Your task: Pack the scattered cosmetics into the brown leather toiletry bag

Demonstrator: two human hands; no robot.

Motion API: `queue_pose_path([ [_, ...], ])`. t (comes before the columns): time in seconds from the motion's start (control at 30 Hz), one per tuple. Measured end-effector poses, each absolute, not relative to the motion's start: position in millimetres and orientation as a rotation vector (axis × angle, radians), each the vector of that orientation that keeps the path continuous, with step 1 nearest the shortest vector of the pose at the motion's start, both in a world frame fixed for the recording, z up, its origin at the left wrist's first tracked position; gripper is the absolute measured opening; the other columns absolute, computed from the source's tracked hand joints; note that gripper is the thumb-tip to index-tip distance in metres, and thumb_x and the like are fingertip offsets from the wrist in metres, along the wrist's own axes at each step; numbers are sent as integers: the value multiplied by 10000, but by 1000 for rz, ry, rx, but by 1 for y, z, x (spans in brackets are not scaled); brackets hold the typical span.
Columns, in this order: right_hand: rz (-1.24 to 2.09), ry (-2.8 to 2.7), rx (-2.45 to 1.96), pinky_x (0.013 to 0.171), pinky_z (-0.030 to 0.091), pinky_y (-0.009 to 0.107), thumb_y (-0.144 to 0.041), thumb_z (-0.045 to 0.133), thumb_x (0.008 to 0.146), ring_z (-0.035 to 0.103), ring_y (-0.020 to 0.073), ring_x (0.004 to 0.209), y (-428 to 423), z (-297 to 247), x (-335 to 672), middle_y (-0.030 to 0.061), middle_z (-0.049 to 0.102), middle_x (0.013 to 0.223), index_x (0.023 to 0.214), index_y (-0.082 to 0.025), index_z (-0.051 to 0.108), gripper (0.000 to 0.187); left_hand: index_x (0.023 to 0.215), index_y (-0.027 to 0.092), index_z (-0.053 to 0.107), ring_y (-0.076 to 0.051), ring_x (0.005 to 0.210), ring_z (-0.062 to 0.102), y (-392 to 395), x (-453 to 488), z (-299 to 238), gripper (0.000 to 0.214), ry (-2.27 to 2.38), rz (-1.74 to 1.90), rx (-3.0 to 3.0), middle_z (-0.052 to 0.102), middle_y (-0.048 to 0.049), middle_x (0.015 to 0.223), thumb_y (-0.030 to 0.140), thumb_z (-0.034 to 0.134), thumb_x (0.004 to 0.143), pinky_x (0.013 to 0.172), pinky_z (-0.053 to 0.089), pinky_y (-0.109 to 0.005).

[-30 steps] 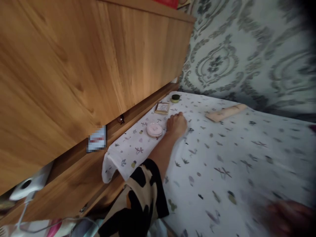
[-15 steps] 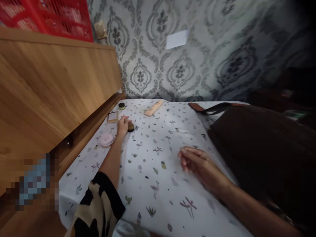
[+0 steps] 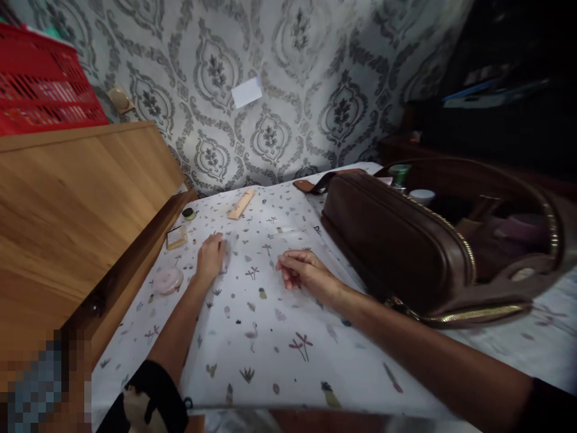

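Observation:
My left hand is over the left part of the patterned cloth, palm down with fingers curled under. What it holds, if anything, is hidden beneath it. Near it are a pale pink round container, a small square compact and a small jar with a dark lid. Farther back lies a peach-coloured tube. My right hand hovers over the middle of the cloth, loosely closed with thumb against fingers, and nothing shows in it.
An unzipped brown bag with several items inside, among them a green-capped bottle, stands on the right. A wooden cabinet bounds the left side, topped by a red basket. Patterned wallpaper covers the wall behind.
My view has swung right, showing the bag's open top. My left hand has shifted over where the second dark-lidded jar stood; that jar is hidden now. My right hand stays loosely closed.

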State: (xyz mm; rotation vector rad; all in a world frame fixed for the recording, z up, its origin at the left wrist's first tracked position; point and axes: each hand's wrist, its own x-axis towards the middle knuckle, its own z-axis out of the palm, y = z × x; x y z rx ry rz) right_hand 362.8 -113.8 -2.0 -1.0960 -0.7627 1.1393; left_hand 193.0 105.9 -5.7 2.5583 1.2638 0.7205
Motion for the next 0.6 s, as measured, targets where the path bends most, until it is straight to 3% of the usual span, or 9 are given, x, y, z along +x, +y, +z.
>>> queue_pose_path([
  [0.07, 1132, -758, -1095, 422, 265, 234, -590, 783, 647, 505, 85, 413, -114, -3, 364, -30, 546, 506, 646, -169, 638, 445, 1230, 233, 641, -267, 1398, 484, 88, 196, -4, 335, 1099, 749, 2590, 657, -72, 1360, 328, 492, 945, 1153, 401, -416],
  [0.23, 1110, -778, -1071, 438, 301, 240, -565, 772, 677, 510, 91, 428, -114, -4, 367, -25, 554, 512, 656, -172, 645, 414, 1369, 231, 511, -225, 1291, 598, 74, 193, 3, 435, 778, 869, 2323, 625, -81, 1403, 419, 381, 1000, 1076, 487, -373],
  [0.47, 1108, -776, -1069, 437, 309, 244, -538, 754, 695, 504, 91, 433, -115, -2, 370, -31, 546, 520, 664, -178, 649, 377, 1245, 198, 621, -282, 1220, 623, 74, 179, -6, 439, 962, 599, 2490, 692, -111, 1263, 467, 425, 958, 1088, 452, -426],
  [0.6, 1102, -785, -1067, 448, 324, 238, -498, 727, 730, 505, 85, 434, -115, -1, 369, -29, 547, 530, 676, -176, 641, 338, 1503, 234, 370, -295, 1232, 608, 62, 169, -4, 705, 849, 389, 2562, 587, -103, 1430, 525, 564, 890, 1023, 482, -397],
])
